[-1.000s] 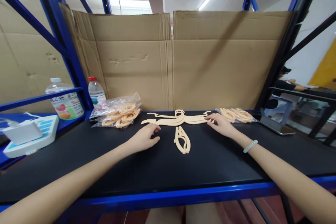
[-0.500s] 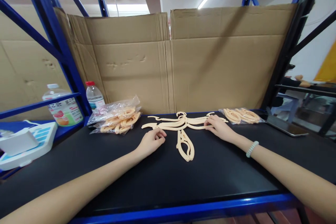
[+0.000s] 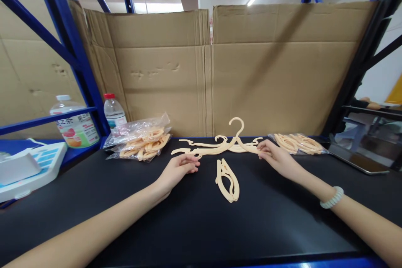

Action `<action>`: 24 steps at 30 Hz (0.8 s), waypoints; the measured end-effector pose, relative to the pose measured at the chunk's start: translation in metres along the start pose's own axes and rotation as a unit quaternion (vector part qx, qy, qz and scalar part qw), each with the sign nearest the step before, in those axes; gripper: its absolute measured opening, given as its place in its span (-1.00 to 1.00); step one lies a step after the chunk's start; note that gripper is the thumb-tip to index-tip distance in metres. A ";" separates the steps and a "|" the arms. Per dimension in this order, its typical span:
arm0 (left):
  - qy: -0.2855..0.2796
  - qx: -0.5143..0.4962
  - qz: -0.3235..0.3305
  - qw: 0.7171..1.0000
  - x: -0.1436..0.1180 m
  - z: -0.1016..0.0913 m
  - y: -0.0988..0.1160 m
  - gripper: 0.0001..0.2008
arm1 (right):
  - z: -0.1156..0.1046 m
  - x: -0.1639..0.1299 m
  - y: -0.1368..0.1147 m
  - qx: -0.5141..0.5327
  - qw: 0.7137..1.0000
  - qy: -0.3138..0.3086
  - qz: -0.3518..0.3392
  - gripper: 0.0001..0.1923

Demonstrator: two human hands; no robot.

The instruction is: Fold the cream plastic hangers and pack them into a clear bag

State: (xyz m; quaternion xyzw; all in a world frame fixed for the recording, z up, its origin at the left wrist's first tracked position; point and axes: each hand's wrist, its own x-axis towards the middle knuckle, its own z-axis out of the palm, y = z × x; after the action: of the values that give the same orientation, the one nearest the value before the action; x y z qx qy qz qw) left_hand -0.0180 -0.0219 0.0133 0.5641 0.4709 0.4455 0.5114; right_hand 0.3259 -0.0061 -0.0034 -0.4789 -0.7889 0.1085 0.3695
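Several peach plastic hangers (image 3: 216, 145) lie unfolded at the back of the black shelf top (image 3: 194, 217). My right hand (image 3: 276, 158) grips the right end of one hanger, whose hook (image 3: 237, 125) now stands up off the surface. My left hand (image 3: 177, 168) rests on the left end of the hangers, fingers curled over it. A folded peach hanger (image 3: 228, 179) lies alone between my hands, nearer to me.
A clear bag of folded hangers (image 3: 141, 138) lies at the back left, another bag (image 3: 295, 142) at the back right. Two bottles (image 3: 113, 111) stand by the blue rack post. A white device (image 3: 28, 167) sits far left, a tablet (image 3: 361, 161) far right. Cardboard (image 3: 213, 71) lines the back.
My right hand has lifted one hanger so its hook rises off the pile. The view has shifted slightly, and my left hand has stayed on the hangers' left end.
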 end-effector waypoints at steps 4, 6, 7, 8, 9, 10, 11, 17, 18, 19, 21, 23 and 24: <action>-0.005 -0.046 -0.042 0.998 -0.007 0.008 0.003 -0.79 | -0.006 -0.001 -0.009 0.001 1.000 0.022 0.003 -0.78; 0.015 -0.076 -0.041 0.996 -0.010 0.012 0.002 -0.69 | -0.008 -0.002 -0.014 -0.008 1.000 0.026 -0.005 -0.78; 0.032 -0.089 -0.032 0.995 -0.011 0.014 0.002 -0.63 | -0.008 -0.003 -0.016 -0.014 1.000 0.024 -0.010 -0.78; 0.048 -0.100 -0.021 0.994 -0.012 0.016 0.001 -0.57 | -0.008 -0.003 -0.018 -0.022 0.999 0.019 -0.015 -0.77; 0.061 -0.106 -0.009 0.992 -0.012 0.018 0.000 -0.51 | -0.008 -0.004 -0.020 -0.033 0.999 0.011 -0.022 -0.77; 0.071 -0.108 0.003 0.992 -0.012 0.019 -0.001 -0.47 | -0.008 -0.005 -0.021 -0.046 0.999 0.002 -0.027 -0.77; 0.076 -0.105 0.016 0.992 -0.012 0.020 -0.003 -0.43 | -0.008 -0.005 -0.022 -0.061 0.998 -0.007 -0.033 -0.77; 0.024 0.005 0.112 0.993 -0.014 0.021 -0.007 -0.31 | -0.004 -0.009 -0.027 -0.093 0.994 -0.035 -0.053 -0.77; 0.016 0.034 0.121 0.992 -0.014 0.020 -0.008 -0.32 | -0.003 -0.010 -0.028 -0.089 0.994 -0.038 -0.056 -0.77; 0.013 0.064 0.128 0.990 -0.013 0.020 -0.009 -0.35 | -0.003 -0.010 -0.030 -0.083 0.994 -0.041 -0.060 -0.78; 0.022 0.123 0.140 0.982 -0.012 0.018 -0.010 -0.41 | -0.002 -0.011 -0.032 -0.073 0.994 -0.045 -0.064 -0.79; 0.039 0.173 0.153 0.972 -0.010 0.017 -0.012 -0.47 | -0.002 -0.011 -0.034 -0.063 0.995 -0.049 -0.064 -0.79; 0.050 0.193 0.159 0.967 -0.009 0.016 -0.012 -0.49 | -0.001 -0.011 -0.035 -0.059 0.995 -0.050 -0.064 -0.80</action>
State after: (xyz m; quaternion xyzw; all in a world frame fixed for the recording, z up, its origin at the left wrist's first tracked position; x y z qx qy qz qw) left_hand -0.0046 -0.0332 -0.0004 0.6967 0.4770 0.4497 0.2913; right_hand 0.3065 -0.0335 0.0106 -0.4427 -0.8403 0.0620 0.3067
